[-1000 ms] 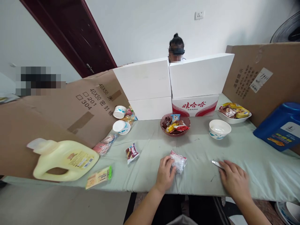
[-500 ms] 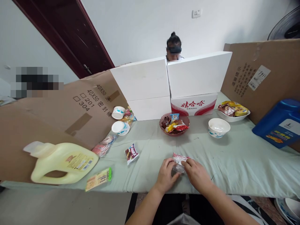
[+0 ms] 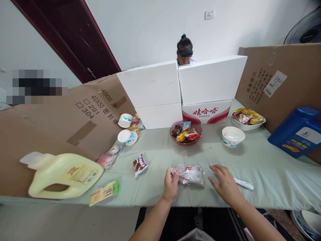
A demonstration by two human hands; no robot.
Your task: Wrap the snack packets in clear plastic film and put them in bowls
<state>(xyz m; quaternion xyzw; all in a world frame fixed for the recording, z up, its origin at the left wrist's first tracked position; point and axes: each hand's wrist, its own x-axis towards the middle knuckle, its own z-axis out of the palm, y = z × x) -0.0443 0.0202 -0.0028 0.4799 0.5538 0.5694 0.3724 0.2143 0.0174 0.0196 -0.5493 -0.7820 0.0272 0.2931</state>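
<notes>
The left hand (image 3: 171, 182) pinched the left end of a clear packet (image 3: 190, 174) between thumb and fingers, likely to pin it flat on the green cloth (image 3: 263, 167). The right hand (image 3: 225, 184) lay just right of the packet, fingers spread and flat, holding nothing and not touching it. A white tool (image 3: 243, 183) lay on the cloth just past that hand, close enough to reach.

The packet lay stretched out lengthwise, straight in front of the red bowl (image 3: 186, 132) and nearer the table edge. It was see-through and crinkled, with red print and pale contents; what was inside could not be told.

The red bowl held wrapped snacks. Right of it stood a white bowl (image 3: 233, 136), and farther right a blue jug (image 3: 297, 132). Left of the red bowl, a small snack (image 3: 139, 164) lay on the cloth, and a yellow jug (image 3: 65, 174) lay on its side far left.
</notes>
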